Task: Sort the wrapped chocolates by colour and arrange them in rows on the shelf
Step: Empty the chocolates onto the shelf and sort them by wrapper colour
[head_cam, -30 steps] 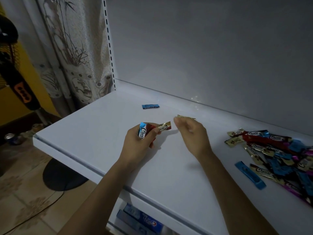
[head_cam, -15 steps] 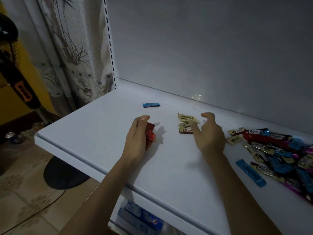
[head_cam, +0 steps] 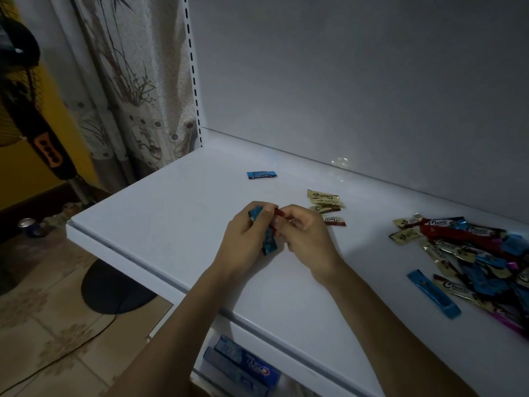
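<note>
Both hands are held together above the white shelf (head_cam: 171, 222), approx. mid-frame. The L hand (head_cam: 246, 239) is curled round a blue chocolate (head_cam: 269, 242), whose lower end is seen sticking out below the fingers at 5 o'clock of that hand. The R hand (head_cam: 310, 242) is closed in a pinch on a red chocolate (head_cam: 279, 212), gripped at the fingertips and touching the L hand's fingers; whether more pcs are hidden in the L fist cannot be told. A lone blue piece (head_cam: 261, 175) is laid flat on the shelf at 12 o'clock of the hands, well apart from them. A small gold group (head_cam: 325, 199), w/ some overlap, is placed at 2 o'clock, just beyond the R hand. The unsorted pile (head_cam: 469, 247) of mixed red, blue, gold and pink wrappers is spread at 3 o'clock, near the frame's edge, w/ a long blue stick (head_cam: 433, 293) lying beside it at 4 o'clock. Blue toothpaste boxes (head_cam: 246, 365) are seen on the level below, at 6 o'clock. A patterned curtain (head_cam: 128, 81) is hung at 10 o'clock.
</note>
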`<state>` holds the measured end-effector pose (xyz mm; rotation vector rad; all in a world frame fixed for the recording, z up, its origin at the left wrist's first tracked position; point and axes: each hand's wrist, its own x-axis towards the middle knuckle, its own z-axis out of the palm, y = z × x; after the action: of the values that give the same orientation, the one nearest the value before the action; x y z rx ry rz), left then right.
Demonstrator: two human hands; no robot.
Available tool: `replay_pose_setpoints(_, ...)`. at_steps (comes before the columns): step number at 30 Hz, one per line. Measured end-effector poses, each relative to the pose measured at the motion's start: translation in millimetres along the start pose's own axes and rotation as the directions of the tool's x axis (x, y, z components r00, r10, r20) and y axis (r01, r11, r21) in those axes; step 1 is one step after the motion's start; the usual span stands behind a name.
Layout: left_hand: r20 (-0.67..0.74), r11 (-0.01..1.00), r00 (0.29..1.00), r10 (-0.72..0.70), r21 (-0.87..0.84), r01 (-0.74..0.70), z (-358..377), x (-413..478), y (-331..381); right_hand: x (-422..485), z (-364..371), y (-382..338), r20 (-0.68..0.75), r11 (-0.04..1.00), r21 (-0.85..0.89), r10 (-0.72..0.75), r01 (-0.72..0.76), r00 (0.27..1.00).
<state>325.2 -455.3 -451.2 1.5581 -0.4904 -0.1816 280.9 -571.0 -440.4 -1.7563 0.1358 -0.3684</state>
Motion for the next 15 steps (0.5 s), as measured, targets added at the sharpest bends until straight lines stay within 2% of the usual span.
replay_pose_setpoints(3,0.013,0.999,0.999,0.037,0.020,-0.038,0,0,-1,0,0,-2,-0.059,0.997,0.043,0.061,-0.059,0.996)
replay_pose_setpoints(6,0.050,0.980,0.996,0.074,0.183,-0.082,1,1,-5,2,-5,-1,-0.152,0.990,0.070,0.132,-0.122,0.980)
replay_pose_setpoints(9,0.047,0.959,0.997,0.062,0.272,-0.073,2,3,-7,2,-10,-1,-0.100,0.985,0.088,0.159,-0.151,0.982)
replay_pose_setpoints(12,0.024,0.967,0.996,0.085,0.239,-0.088,0,4,-7,2,-12,-3,-0.042,0.978,0.098,0.190,-0.185,0.981)
replay_pose_setpoints(15,-0.061,0.985,0.996,0.072,0.163,-0.061,-1,4,-6,1,-8,-5,-0.079,0.981,0.070,0.185,-0.180,0.979)
